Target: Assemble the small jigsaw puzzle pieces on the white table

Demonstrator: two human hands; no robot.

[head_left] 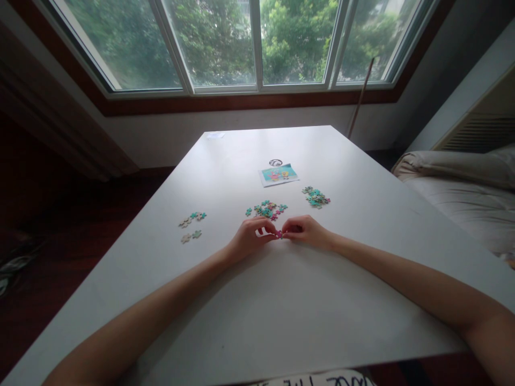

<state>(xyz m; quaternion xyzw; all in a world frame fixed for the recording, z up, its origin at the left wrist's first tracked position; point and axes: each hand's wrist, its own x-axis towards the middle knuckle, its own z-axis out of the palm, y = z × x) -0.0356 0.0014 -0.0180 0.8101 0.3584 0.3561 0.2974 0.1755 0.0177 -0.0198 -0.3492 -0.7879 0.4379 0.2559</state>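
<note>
White table (pixel 322 311) below window (pixel 298 43). Left hand (pixel 251 236) and right hand (pixel 309 231): fingertips pinching pink puzzle piece (pixel 279 234) between them; loose pieces (pixel 265 212) just beyond. Step, judged: two-handed fitting; next move likely calls for light, level pressure.

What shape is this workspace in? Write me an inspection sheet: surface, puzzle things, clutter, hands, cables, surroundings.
Surface: white table, dark speck near the front.
Puzzle things: middle pile, right pile, loose pieces at left, picture sheet behind the middle pile.
Clutter: dark-rimmed round item beyond the sheet; pale slip at the far-left corner.
Hands: left hand and right hand pinch a pink puzzle bit; piece count unclear.
Cables: nothing seen.
Surroundings: window ahead, leaning stick.
</note>
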